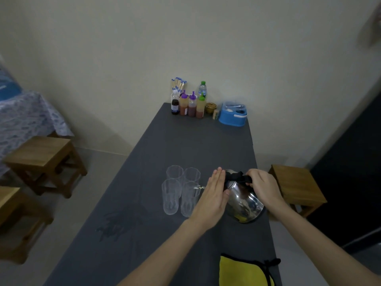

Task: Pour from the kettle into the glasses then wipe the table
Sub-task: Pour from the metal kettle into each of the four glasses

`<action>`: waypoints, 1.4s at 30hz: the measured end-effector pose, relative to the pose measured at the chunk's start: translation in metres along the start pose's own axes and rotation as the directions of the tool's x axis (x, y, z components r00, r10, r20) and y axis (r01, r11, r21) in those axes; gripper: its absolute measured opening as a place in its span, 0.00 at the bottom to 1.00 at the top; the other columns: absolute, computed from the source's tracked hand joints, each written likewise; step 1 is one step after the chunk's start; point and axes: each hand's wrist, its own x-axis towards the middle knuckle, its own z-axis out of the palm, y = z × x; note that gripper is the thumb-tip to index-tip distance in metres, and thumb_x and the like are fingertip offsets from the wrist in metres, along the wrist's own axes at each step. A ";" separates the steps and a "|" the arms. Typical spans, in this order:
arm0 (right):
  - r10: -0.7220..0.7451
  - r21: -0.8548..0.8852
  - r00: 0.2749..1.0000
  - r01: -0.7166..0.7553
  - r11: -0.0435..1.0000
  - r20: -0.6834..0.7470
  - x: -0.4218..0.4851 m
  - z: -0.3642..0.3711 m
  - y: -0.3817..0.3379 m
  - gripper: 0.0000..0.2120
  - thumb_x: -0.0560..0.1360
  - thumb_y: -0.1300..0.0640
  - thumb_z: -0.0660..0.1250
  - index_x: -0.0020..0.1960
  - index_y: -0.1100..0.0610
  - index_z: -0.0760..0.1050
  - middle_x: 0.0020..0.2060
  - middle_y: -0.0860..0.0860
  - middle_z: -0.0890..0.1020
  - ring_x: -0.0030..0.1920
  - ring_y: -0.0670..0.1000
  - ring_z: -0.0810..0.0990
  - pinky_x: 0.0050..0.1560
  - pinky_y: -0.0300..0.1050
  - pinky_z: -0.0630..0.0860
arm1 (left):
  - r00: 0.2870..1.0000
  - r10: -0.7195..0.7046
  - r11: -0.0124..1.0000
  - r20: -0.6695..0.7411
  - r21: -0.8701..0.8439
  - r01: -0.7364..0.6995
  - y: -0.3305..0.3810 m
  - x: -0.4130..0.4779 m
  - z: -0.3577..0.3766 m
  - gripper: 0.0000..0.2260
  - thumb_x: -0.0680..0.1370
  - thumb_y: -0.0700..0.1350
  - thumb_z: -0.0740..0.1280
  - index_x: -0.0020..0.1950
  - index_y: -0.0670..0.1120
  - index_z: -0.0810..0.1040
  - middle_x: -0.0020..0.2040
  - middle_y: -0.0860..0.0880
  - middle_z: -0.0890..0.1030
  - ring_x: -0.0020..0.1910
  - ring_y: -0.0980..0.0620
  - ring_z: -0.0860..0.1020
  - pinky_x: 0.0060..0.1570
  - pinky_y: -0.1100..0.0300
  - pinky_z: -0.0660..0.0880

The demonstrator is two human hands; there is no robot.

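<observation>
I count four clear ribbed glasses (182, 189) in a square on the dark matte table (185, 141). One shiny steel kettle (244, 200) tilts just beside them, spout at the near right glass. My right hand (262, 187) grips its black handle; my left hand (214, 194) lies flat and open against the kettle. One yellow cloth (243, 271) lies near me.

The kettle (245, 200) is polished, mirror-bright metal with a matt black handle (237, 178). Just beside its spout, four glasses (181, 190) are clear and ribbed. The desk (185, 141) under it looks matt grey. Nearer than the kettle lies a yellow cloth (243, 271), soft-looking, black-edged.
</observation>
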 end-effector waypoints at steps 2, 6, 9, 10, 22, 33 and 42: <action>0.002 -0.002 1.000 -0.002 1.000 -0.006 0.001 0.000 0.001 0.17 0.75 0.55 0.55 0.35 0.63 0.75 0.33 0.57 0.79 0.39 0.58 0.79 0.42 0.56 0.74 | 1.000 -0.001 1.000 0.001 0.010 0.001 0.000 -0.001 0.000 0.24 0.84 0.47 0.49 0.77 0.44 0.44 0.78 0.50 0.44 0.76 0.58 0.41 0.73 0.65 0.39; -0.022 -0.030 1.000 0.022 0.999 0.010 0.001 0.001 0.000 0.16 0.77 0.58 0.56 0.34 0.62 0.74 0.33 0.58 0.79 0.38 0.57 0.77 0.40 0.53 0.72 | 1.000 -0.009 1.000 0.004 0.002 0.009 -0.001 -0.002 0.000 0.24 0.84 0.47 0.49 0.77 0.44 0.44 0.78 0.50 0.44 0.76 0.58 0.41 0.73 0.64 0.40; -0.060 -0.058 0.998 0.060 0.997 -0.008 -0.001 0.001 0.000 0.17 0.76 0.56 0.54 0.34 0.64 0.73 0.32 0.59 0.78 0.36 0.56 0.76 0.37 0.50 0.68 | 1.000 -0.013 1.000 -0.001 0.005 0.013 -0.001 -0.002 0.000 0.25 0.84 0.48 0.49 0.77 0.44 0.44 0.78 0.51 0.44 0.75 0.59 0.40 0.72 0.66 0.39; -0.075 -0.072 0.997 0.073 0.995 -0.014 -0.001 0.001 -0.001 0.18 0.75 0.54 0.54 0.34 0.64 0.72 0.31 0.58 0.78 0.34 0.55 0.75 0.36 0.49 0.67 | 1.000 -0.016 1.000 -0.002 0.000 0.016 -0.001 -0.003 0.000 0.25 0.84 0.48 0.49 0.77 0.44 0.44 0.78 0.51 0.43 0.75 0.59 0.40 0.72 0.67 0.38; -0.123 -0.107 0.992 0.119 0.987 -0.026 -0.002 0.001 -0.003 0.17 0.77 0.59 0.55 0.29 0.56 0.67 0.27 0.52 0.74 0.31 0.51 0.71 0.35 0.49 0.65 | 1.000 -0.019 1.000 -0.002 -0.011 0.019 0.000 -0.004 0.000 0.25 0.84 0.47 0.49 0.77 0.44 0.44 0.78 0.51 0.43 0.75 0.59 0.40 0.73 0.64 0.40; -0.119 -0.114 0.993 0.116 0.987 -0.025 -0.003 0.003 -0.003 0.16 0.76 0.59 0.55 0.31 0.61 0.68 0.27 0.54 0.72 0.31 0.53 0.71 0.34 0.49 0.63 | 1.000 -0.015 1.000 0.004 -0.015 0.015 -0.004 -0.005 -0.003 0.25 0.84 0.46 0.50 0.77 0.44 0.44 0.78 0.51 0.43 0.76 0.59 0.41 0.74 0.63 0.40; -0.113 -0.108 0.993 0.110 0.988 -0.028 -0.004 0.002 -0.011 0.17 0.77 0.58 0.55 0.32 0.60 0.71 0.28 0.52 0.75 0.32 0.51 0.73 0.34 0.48 0.65 | 1.000 -0.026 0.999 0.007 -0.025 0.026 -0.002 -0.002 -0.007 0.24 0.84 0.46 0.50 0.77 0.43 0.45 0.78 0.50 0.45 0.76 0.58 0.41 0.74 0.61 0.42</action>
